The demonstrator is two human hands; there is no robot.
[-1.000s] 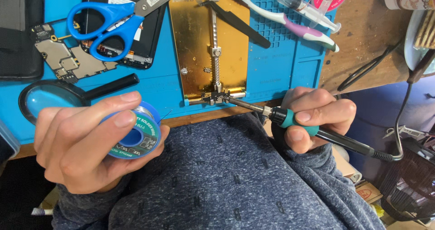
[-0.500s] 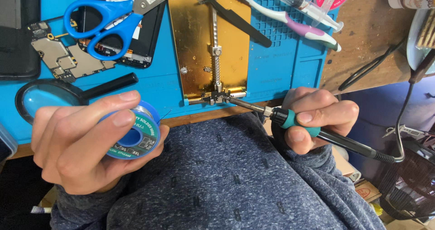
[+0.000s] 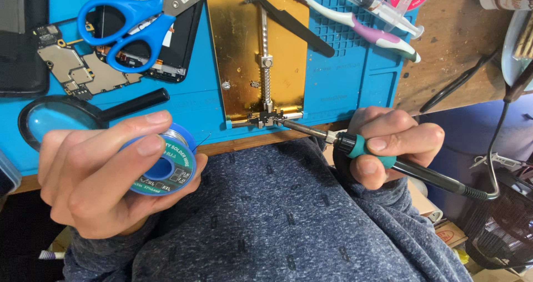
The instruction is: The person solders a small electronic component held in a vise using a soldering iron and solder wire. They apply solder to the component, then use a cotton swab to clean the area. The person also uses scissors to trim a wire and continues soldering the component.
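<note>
The right hand point(image 3: 388, 149) is clamped on a soldering iron point(image 3: 355, 146) whose tip touches the small part at the gold holder's point(image 3: 244, 54) near edge, while the left hand point(image 3: 94, 171), beside the holder, grips a solder spool point(image 3: 164, 168), its wire not yet fed in.

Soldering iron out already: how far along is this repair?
Set up: a small part sits clamped at the gold holder's near edge. In hand: right hand holds the soldering iron, tip at the part; left hand grips a solder spool. Whether any joint is made, I cannot tell.
</note>
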